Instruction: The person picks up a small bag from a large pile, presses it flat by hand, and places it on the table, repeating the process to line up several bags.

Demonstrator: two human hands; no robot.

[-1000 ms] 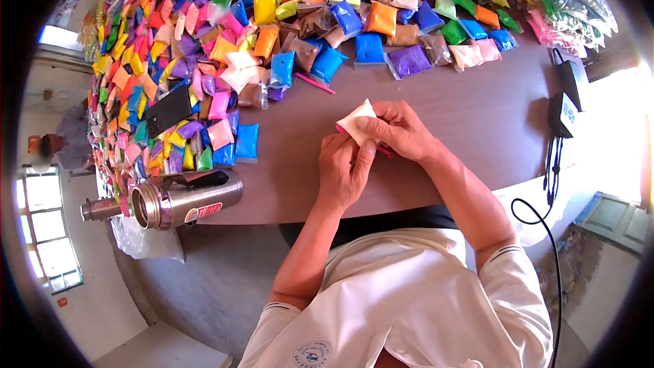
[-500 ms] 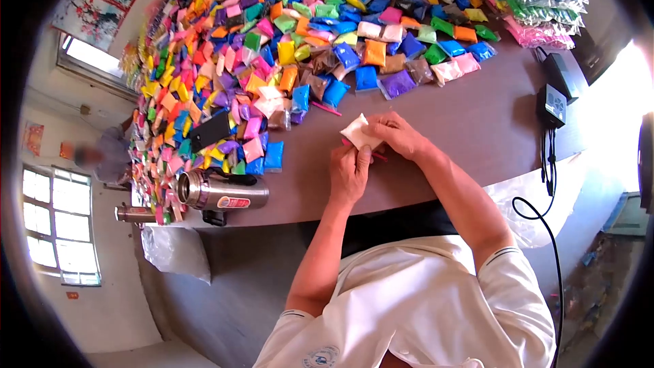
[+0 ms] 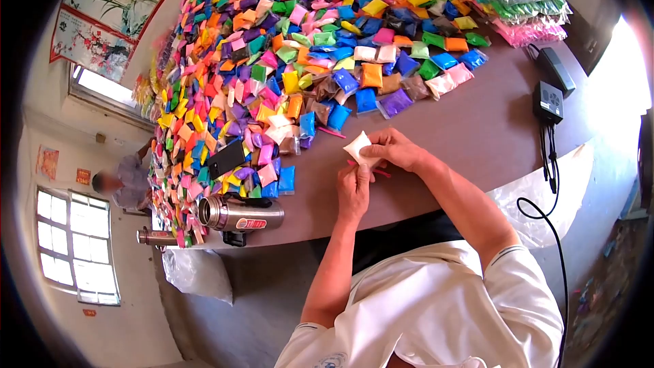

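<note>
A small puffy white packet (image 3: pixel 355 147) is held up between my two hands above the brown table. My right hand (image 3: pixel 400 152) pinches its right side, thumb pressed flat on its face. Closed below it, my left hand (image 3: pixel 353 189) has its fingertips at the packet's lower edge. A thin pink stick (image 3: pixel 383 173) shows on both sides of my left fingertips, its middle hidden behind them. Another pink stick (image 3: pixel 332 133) lies on the table by the nearest coloured packets.
A large heap of coloured packets (image 3: pixel 320 48) covers the table's far and left side. On it rests a black phone (image 3: pixel 227 159). A steel flask (image 3: pixel 243 214) lies near the front edge. Stacked plastic bags (image 3: pixel 524 3) and a black cabled box (image 3: pixel 548 101) are at right. A person (image 3: pixel 129 180) is at left.
The view has shifted, so the table and heap appear lower. My right thumb now lies across the packet's face, and my left hand sits lower against it.
</note>
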